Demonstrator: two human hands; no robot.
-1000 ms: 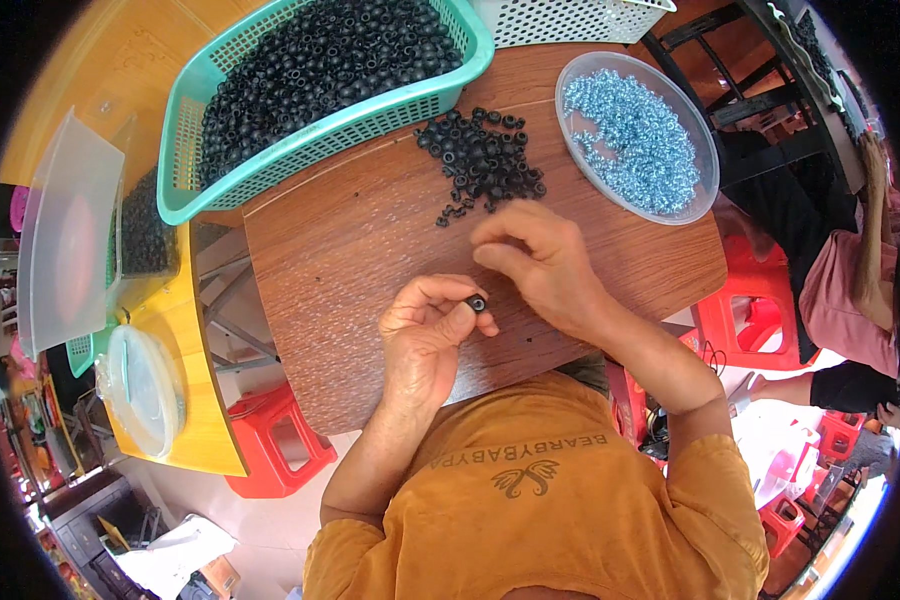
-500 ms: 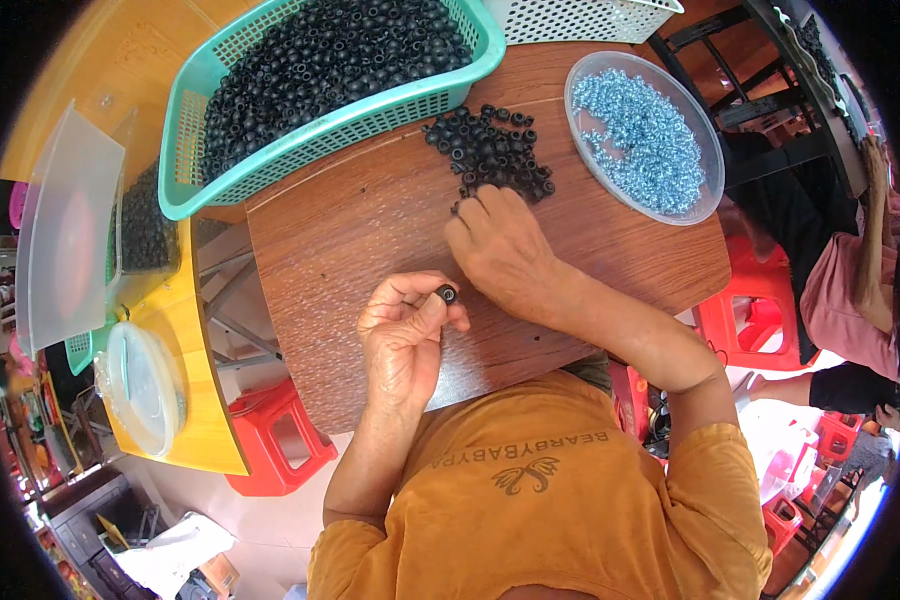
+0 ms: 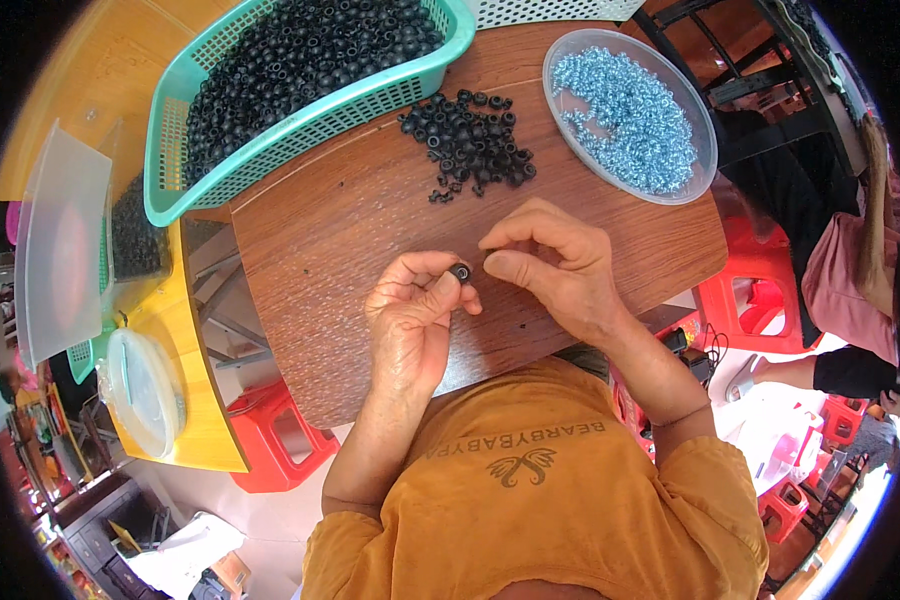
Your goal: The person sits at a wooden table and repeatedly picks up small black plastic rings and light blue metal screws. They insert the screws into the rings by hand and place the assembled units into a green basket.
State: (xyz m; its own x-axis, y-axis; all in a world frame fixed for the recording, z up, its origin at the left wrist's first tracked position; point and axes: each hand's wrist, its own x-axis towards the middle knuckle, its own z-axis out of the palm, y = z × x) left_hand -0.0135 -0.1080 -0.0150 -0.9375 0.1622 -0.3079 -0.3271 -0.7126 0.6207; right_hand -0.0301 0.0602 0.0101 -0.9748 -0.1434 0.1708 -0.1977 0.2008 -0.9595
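Holding one small black ring (image 3: 460, 271) between thumb and forefinger, the left hand (image 3: 410, 320) is pinched closed on it above the round wooden table (image 3: 330, 250). Right hand (image 3: 550, 262): fingertips drawn together just beside the ring, touching or nearly so; whether they grip a small part cannot be told. Ring: short, dark, rubbery-looking cylinder with a paler centre, raised just off the tabletop, near its front edge. Stock remaining, by judgement large: loose pile of black rings (image 3: 470, 140) on the table beyond the hands; teal mesh basket (image 3: 310, 110) heaped with more of them; clear shallow dish (image 3: 705, 150) holding many small silvery-blue metal pieces (image 3: 625, 120). Finished pieces: no separate lot can be made out, so progress appears early or cannot be gauged.
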